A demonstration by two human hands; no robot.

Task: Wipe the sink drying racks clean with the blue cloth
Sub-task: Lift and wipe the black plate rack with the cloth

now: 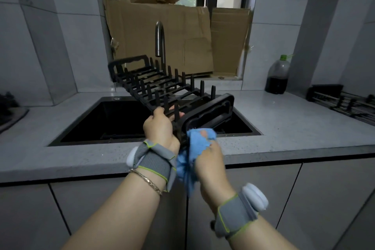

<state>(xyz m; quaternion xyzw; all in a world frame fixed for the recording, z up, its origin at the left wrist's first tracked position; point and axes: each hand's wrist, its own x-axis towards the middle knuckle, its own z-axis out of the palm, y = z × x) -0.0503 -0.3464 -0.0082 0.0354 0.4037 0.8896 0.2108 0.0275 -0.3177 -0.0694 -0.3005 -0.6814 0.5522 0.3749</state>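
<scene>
Over the sink [85, 124], centre frame, the left hand [160, 128] grips the rack [172, 89] steady while the right hand [211, 160], fingers curled round the cloth [190, 148], wipes its near end.

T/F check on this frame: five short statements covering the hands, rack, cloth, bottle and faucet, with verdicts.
1. The left hand grips the black plastic pegged drying rack above the black sink. True.
2. No hand holds the blue cloth. False: the right hand grips it against the rack's near handle.
3. Plates stand between the rack's pegs. False: the pegs hold nothing.
4. A clear plastic bottle with a green cap, holding dark liquid, stands on the grey speckled countertop to the right. True.
5. Water streams from the dark curved faucet. False: no water is visible.
</scene>
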